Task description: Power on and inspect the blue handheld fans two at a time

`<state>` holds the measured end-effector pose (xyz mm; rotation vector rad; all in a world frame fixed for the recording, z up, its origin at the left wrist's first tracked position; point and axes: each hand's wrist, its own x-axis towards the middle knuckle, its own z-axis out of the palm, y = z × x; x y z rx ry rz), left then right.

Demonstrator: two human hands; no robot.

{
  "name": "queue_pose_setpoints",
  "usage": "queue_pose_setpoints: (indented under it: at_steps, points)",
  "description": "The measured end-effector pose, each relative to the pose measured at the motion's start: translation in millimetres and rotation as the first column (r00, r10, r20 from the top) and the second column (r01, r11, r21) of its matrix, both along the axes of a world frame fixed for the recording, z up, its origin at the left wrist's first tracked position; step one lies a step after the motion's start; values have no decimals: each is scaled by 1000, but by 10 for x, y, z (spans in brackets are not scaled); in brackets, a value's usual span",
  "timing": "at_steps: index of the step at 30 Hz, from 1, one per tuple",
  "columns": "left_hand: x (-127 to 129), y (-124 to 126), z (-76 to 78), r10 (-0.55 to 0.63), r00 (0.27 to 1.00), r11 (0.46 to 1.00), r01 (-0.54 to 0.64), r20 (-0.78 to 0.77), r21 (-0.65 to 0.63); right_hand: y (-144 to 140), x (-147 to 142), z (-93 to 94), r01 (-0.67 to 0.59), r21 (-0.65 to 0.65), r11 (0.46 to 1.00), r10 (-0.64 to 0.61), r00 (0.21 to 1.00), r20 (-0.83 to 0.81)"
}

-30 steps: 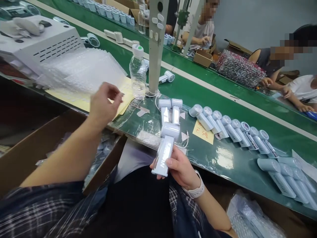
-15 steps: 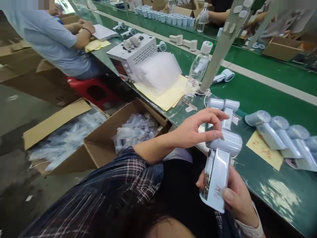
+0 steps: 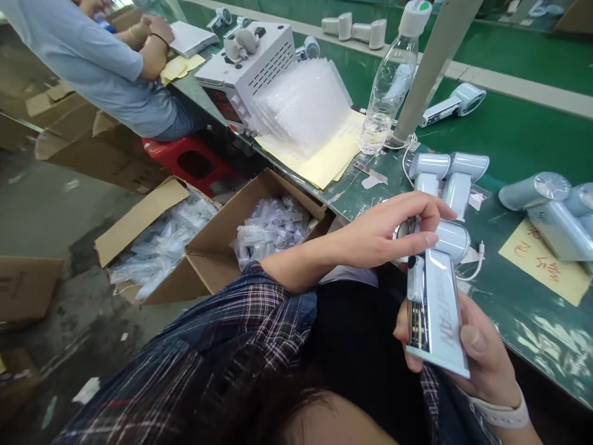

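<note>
Right-hand grip [image 3: 467, 346] is clamped on the handheld fan [image 3: 438, 303], held upright over the lap at the counter [image 3: 509, 309] edge; left hand [image 3: 393, 232], previously reaching toward the bubble-wrap bags [image 3: 306, 105], has come across and now pinches the fan head; inspection of the head appears under way.

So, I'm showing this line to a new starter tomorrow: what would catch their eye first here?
Probably the pale blue handheld fan low at right, gripped by its handle in the right hand while the left hand pinches its round head. Next, the open cardboard box of bagged parts on the floor at centre, and the stack of bubble bags on yellow sheets beside a water bottle on the green bench.
</note>
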<state>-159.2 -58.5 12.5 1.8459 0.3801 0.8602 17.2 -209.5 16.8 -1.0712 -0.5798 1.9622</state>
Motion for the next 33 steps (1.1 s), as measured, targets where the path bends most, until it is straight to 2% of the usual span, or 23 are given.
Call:
queue_pose_setpoints:
  at_steps: [6, 14, 20, 24, 26, 28, 30, 31, 32, 33]
  points:
    - [15, 1, 8, 54, 993, 994, -44, -106, 96, 25, 24, -26, -1, -12, 1000, 1, 1000, -28]
    - [32, -13, -6, 91, 989, 992, -79, -119, 101, 31, 52, -64, -20, 11, 1000, 20, 1000, -2]
    - [30, -42, -12, 118, 990, 988, -109, -81, 106, 68, 73, -174, -72, 130, 989, 67, 997, 43]
    - [75, -48, -145, 143, 990, 990, -143, -8, 0, 61, 83, -243, -70, 154, 986, 71, 997, -3]
    - [53, 59, -231, 208, 978, 977, -206, 33, -61, 41, 91, -253, -90, 162, 983, 95, 995, -24]
    - [-71, 297, -285, 393, 920, 920, -392, 13, -18, 19, 104, -246, -115, 154, 981, 118, 993, -13]
    - [-328, 662, -298, 626, 776, 775, -609, -75, 168, 7, 124, -232, -141, 169, 975, 145, 989, -8]
    - [-500, 874, -295, 722, 679, 683, -670, -133, 289, 8, 135, -226, -149, 176, 973, 152, 988, -6]
    - [-693, 1087, -293, 784, 585, 614, -679, -209, 402, 14, 144, -223, -151, 175, 973, 154, 988, -2]
    - [-894, 1289, -294, 815, 500, 576, -653, -292, 492, 26, 151, -221, -150, 167, 975, 151, 988, 5]
